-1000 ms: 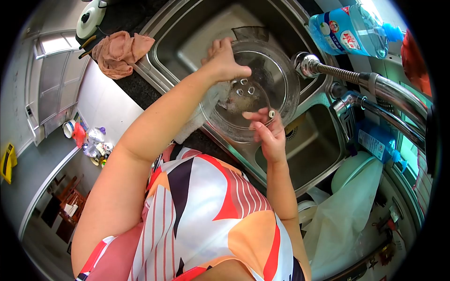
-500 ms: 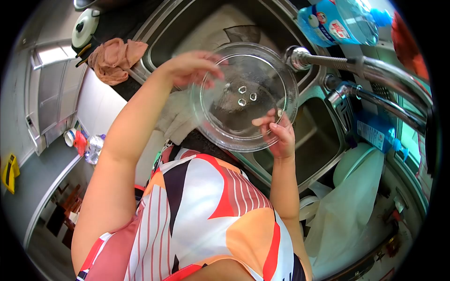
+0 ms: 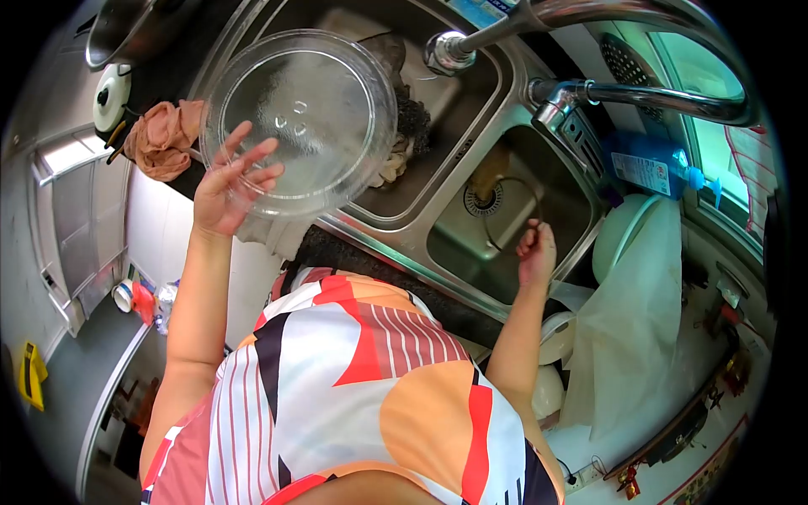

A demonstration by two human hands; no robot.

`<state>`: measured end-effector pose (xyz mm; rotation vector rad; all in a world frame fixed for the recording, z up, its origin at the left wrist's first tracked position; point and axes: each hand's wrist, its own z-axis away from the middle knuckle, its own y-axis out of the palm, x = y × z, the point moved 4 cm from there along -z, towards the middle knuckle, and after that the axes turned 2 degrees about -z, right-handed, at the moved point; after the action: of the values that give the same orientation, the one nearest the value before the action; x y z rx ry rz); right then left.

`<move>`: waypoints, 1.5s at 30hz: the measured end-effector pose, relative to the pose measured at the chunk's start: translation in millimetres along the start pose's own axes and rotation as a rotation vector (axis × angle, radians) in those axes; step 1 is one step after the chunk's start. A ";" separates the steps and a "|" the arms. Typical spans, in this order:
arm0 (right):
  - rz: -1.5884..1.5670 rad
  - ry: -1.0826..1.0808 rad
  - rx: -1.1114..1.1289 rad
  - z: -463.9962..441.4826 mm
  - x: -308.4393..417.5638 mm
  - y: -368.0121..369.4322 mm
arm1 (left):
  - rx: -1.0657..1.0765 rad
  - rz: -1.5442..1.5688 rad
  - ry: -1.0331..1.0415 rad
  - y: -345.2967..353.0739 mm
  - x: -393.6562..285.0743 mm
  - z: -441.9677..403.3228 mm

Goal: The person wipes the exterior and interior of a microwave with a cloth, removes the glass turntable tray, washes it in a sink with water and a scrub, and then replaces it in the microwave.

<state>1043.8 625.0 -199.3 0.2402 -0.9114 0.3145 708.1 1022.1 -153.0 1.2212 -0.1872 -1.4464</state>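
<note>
A clear round glass turntable plate (image 3: 337, 109) is tilted over the large left sink basin. My left hand (image 3: 229, 185) grips its near-left rim, with fingers spread against the glass. To the right, my right hand (image 3: 536, 252) has its fingers curled on a thin ring (image 3: 514, 178). The ring hangs over the smaller basin (image 3: 467, 269), above the drain strainer (image 3: 484, 199). Plate and ring are apart.
A dark mesh-like scrap (image 3: 412, 126) lies in the large basin. The chrome faucet (image 3: 665, 94) arches at upper right, near a blue bottle (image 3: 644, 164). A brownish-pink cloth (image 3: 164, 139) and a pot (image 3: 126, 34) are at left.
The plate has moved left, from my right hand to my left. My right hand has let go of it and shifted down-right, with the ring now showing in its fingers. The view has turned slightly.
</note>
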 end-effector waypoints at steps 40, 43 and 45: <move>1.015 -1.103 0.870 103.6 -42.6 378.7 | -0.234 -0.109 0.117 -31.2 73.8 54.7; 1.042 -1.175 0.765 87.4 -41.0 402.4 | -0.222 -0.069 0.089 -30.7 71.3 54.5; 1.087 -1.246 0.612 48.1 -39.2 427.9 | -0.210 -0.045 0.122 -27.1 74.1 56.1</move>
<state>829.4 999.5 -172.1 0.5071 -2.1369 1.5740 665.6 942.6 -188.4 1.1421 0.0744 -1.3877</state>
